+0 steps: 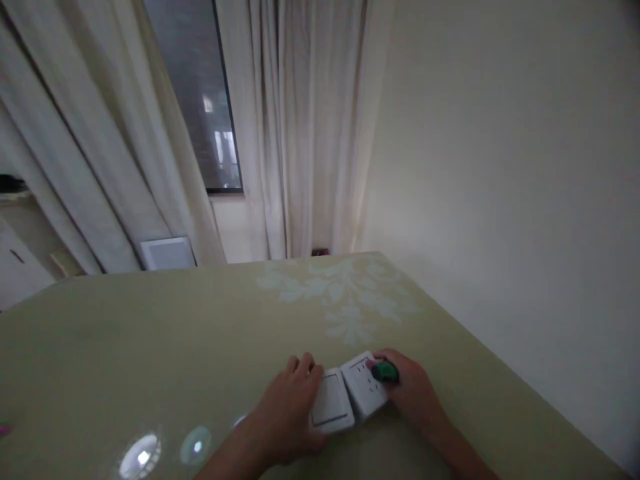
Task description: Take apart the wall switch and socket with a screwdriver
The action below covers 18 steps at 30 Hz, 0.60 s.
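My left hand (293,407) is curled around the left side of a white wall switch panel (332,402), its fingers over the top edge and its thumb near the bottom. Right beside that panel is a white wall socket (365,385) with several dark slots, set at an angle, with a narrow gap between the two. My right hand (411,387) is closed at the right edge of the socket. A small green-and-black object (385,372) sticks out from its fingers over the socket's face; its kind is unclear. Both hands are low over the table.
The greenish table (150,340) has a pale leaf pattern (345,290) toward its far right corner, and round light reflections lie at the front left. A pale wall (510,167) runs along the right edge. Curtains (325,133) and a dark window (200,93) stand behind.
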Available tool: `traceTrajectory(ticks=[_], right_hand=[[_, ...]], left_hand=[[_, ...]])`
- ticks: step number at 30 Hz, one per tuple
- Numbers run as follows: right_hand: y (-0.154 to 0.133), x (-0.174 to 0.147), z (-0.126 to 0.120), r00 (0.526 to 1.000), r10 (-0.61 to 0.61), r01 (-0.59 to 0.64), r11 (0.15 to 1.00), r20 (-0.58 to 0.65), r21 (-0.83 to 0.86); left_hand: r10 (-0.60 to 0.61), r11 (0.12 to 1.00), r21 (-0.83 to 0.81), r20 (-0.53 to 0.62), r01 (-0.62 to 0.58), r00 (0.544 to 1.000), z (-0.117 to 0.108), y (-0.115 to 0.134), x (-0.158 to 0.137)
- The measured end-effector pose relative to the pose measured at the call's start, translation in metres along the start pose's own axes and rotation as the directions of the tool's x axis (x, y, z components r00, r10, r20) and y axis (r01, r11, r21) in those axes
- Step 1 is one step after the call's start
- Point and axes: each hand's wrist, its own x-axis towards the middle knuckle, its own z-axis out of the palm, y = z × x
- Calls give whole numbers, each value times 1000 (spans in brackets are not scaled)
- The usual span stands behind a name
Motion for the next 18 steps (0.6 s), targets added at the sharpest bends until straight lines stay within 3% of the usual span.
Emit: traceTrajectory(ticks=[5, 10, 13, 15, 18], right_hand=[[-18, -14, 23, 997, -43, 38, 996, 64, 77], [-19, -16, 28, 995, -61, 54, 995, 84, 90], [-19, -14, 24, 995, -55, 48, 995, 81, 84], [-19, -14, 22, 996, -49, 42, 995, 75, 90], [-18, -14, 22, 996, -37, 28, 994, 78, 106]], left_hand=[[-29, 1000, -1, 97, 29, 995, -13, -18, -41], [4, 982, -190, 30, 2, 1000, -40, -35, -62], [-38, 976, -216, -143, 6, 989, -56, -68, -62], [-155, 984, -126, -265, 125, 952, -60, -100, -59], [-303, 952, -59, -271, 299, 913, -57, -147, -52]])
